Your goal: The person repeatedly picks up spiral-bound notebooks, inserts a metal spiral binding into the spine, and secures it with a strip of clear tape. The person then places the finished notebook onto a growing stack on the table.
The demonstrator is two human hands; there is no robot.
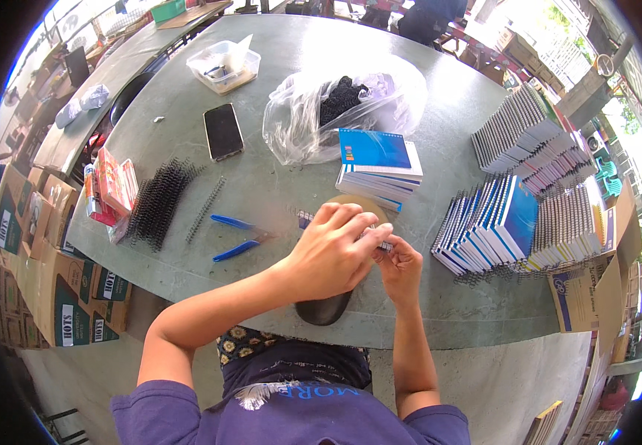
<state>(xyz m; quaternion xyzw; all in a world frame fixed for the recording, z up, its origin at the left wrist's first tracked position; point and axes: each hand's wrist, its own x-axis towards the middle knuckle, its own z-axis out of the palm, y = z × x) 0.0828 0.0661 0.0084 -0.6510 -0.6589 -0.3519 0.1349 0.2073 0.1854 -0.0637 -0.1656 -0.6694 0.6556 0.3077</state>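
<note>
My left hand (pixel 333 248) is closed over the top of a spiral-bound notebook (pixel 304 219), whose coiled edge shows past the fingers. At its other end, the thumb and fingers of my right hand (pixel 397 267) pinch the bound edge. Most of this notebook is hidden by my hands. Below them a dark rounded object (pixel 322 309) sits at the table's near edge; its kind is unclear. Blue-handled pliers (pixel 236 239) lie open to the left. Beside them are a single loose wire coil (pixel 206 210) and a pile of black coils (pixel 160 204). Blue-covered notebooks (pixel 377 159) are stacked just beyond my hands.
Bound notebooks (pixel 484 226) stand in rows at right, with another stack (pixel 521 130) behind. A plastic bag (pixel 291 119) of black material, a phone (pixel 223 132), a clear tub (pixel 223 65) and red packets (pixel 117 182) occupy the grey table (pixel 276 44). Cardboard boxes (pixel 84 297) flank it.
</note>
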